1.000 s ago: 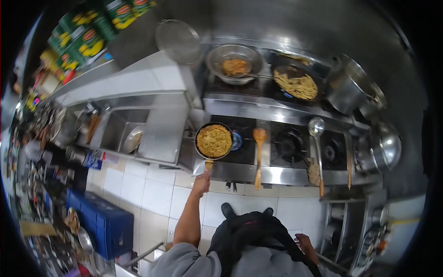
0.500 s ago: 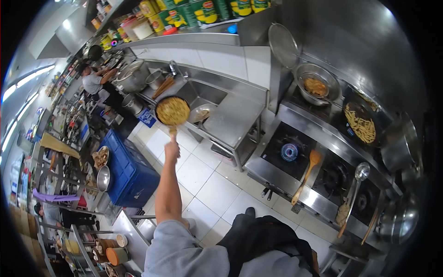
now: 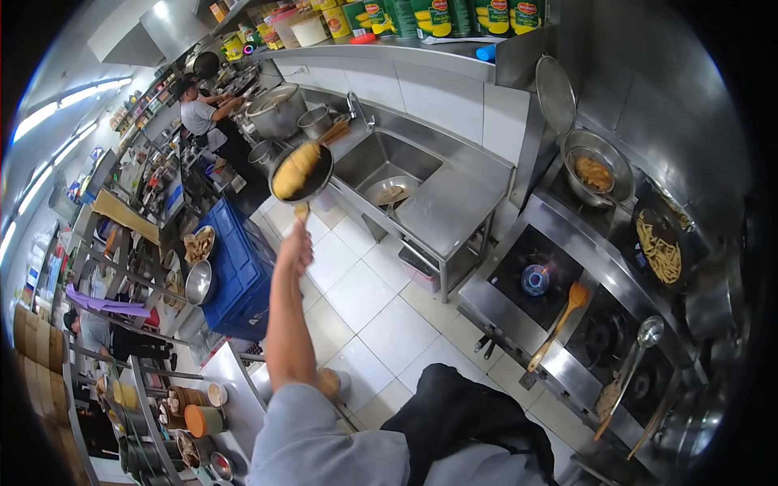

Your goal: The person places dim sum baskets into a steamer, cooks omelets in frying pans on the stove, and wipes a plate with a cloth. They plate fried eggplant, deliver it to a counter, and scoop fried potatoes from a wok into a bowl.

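Note:
My left hand (image 3: 297,249) is wrapped round the light-coloured handle of a black frying pan (image 3: 319,172), held out at arm's length over the floor. In the pan a yellow omelette (image 3: 297,168) appears folded over, and bare dark metal shows to its right. Whether the omelette touches the pan all along cannot be made out. Beyond the pan stand a steel sink (image 3: 387,159) and a metal bowl (image 3: 392,189) inside it. My right hand is out of view.
A lit gas burner (image 3: 536,279) glows on the stove at right, with a wooden spatula (image 3: 561,324) and ladle (image 3: 640,348) lying near it. A blue bin (image 3: 237,279) stands at left. Further back, a person (image 3: 200,119) works at a counter.
The omelette lay flat and round, filling the pan; now it is bunched into a folded shape. The view has shifted, so the sink and stove appear further right and lower.

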### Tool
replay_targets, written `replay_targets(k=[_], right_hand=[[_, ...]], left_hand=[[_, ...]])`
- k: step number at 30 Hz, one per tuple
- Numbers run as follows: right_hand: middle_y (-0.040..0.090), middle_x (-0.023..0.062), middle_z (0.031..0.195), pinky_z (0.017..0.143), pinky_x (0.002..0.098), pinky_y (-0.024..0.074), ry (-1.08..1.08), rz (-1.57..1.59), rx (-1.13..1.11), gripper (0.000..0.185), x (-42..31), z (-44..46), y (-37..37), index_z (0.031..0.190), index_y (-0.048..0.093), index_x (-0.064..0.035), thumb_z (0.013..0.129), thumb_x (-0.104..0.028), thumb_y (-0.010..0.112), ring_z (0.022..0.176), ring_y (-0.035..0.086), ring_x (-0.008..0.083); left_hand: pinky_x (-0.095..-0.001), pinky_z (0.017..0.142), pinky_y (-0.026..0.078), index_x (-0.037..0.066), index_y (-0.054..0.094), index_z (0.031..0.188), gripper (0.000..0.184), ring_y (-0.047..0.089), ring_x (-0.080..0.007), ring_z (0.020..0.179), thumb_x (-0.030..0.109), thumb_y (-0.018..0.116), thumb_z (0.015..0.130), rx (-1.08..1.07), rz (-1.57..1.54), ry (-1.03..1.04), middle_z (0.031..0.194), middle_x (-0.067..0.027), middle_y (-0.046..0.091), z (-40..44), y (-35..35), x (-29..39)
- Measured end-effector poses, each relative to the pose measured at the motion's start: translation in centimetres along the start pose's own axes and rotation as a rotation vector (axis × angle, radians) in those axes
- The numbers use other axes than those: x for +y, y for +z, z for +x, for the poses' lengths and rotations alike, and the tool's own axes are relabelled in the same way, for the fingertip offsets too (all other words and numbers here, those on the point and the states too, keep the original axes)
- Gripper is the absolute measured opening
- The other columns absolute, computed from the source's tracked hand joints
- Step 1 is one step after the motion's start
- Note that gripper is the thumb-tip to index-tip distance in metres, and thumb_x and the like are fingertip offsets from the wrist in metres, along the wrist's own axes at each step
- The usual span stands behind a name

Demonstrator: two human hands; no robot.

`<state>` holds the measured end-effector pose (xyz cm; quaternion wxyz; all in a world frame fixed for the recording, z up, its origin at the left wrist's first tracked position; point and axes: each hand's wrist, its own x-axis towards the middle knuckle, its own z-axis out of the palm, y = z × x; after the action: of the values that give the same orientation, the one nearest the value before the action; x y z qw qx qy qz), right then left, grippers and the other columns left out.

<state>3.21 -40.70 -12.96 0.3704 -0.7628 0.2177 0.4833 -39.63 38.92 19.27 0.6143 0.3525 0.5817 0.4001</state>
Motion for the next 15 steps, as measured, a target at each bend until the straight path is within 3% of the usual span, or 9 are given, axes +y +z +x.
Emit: replay_targets(k=[2,3,7,11,12,15], right_hand=[[0.063,0.0086,0.091,0.058,0.0344,0.0467,-0.003,-0.006,-0.002,0.032,0.1,0.0,-0.2,0.116,0.062,-0.0096,0.089,-0.026,0.058,0.069,0.057,0.0212],[0.063,0.0085,0.090,0.057,0.0344,0.0466,-0.009,-0.012,-0.006,0.032,0.2,0.1,-0.4,0.116,0.062,-0.0094,0.089,-0.026,0.057,0.068,0.057,0.0211],[0.063,0.0081,0.088,0.057,0.0341,0.0466,-0.030,-0.035,-0.026,0.031,1.4,0.1,-1.0,0.116,0.063,-0.0084,0.090,-0.024,0.056,0.066,0.057,0.0207],[0.063,0.0089,0.086,0.054,0.0334,0.0489,-0.181,-0.169,-0.111,0.026,1.7,-1.0,-2.6,0.111,0.062,-0.0080,0.089,-0.022,0.061,0.061,0.056,0.0188],[0.062,0.0083,0.086,0.055,0.0336,0.0498,-0.067,0.014,-0.060,0.024,2.5,-0.8,-2.5,0.108,0.063,-0.0083,0.088,-0.022,0.064,0.063,0.057,0.0189],[0.064,0.0082,0.090,0.062,0.0351,0.0507,-0.038,-0.008,0.008,0.024,2.7,-3.6,-2.0,0.108,0.064,-0.0100,0.091,-0.027,0.063,0.070,0.059,0.0199]], left_hand=[[-0.0235,0.033,0.031,0.011,0.053,0.078,0.050,0.039,-0.0080,0.036,0.058,0.057,0.093,0.020,-0.118,-0.115,0.053,0.0057,0.046,-2.2,0.0,-5.5],[-0.0263,0.033,0.028,0.012,0.050,0.075,0.052,0.035,-0.0114,0.036,0.059,0.049,0.097,0.074,-0.028,-0.180,0.051,0.0038,0.041,-3.0,-0.2,-8.2],[-0.0281,0.035,0.026,0.012,0.049,0.070,0.057,0.031,-0.0122,0.036,0.063,0.052,0.093,0.064,0.126,-0.286,0.048,0.0036,0.034,-5.3,-2.5,-17.4],[-0.0292,0.035,0.026,0.015,0.044,0.059,0.059,0.031,-0.0122,0.036,0.062,0.047,0.096,-0.136,0.425,-0.205,0.046,0.0027,0.035,-9.7,-3.6,-20.0],[-0.0288,0.035,0.026,0.016,0.043,0.058,0.059,0.032,-0.0117,0.036,0.061,0.046,0.097,-0.169,0.481,-0.260,0.046,0.0025,0.035,-10.9,-1.9,-19.6],[-0.0273,0.033,0.022,0.019,0.042,0.059,0.057,0.029,-0.0082,0.035,0.062,0.045,0.097,-0.395,0.448,-0.378,0.047,0.0065,0.031,-11.4,3.7,-22.9]])
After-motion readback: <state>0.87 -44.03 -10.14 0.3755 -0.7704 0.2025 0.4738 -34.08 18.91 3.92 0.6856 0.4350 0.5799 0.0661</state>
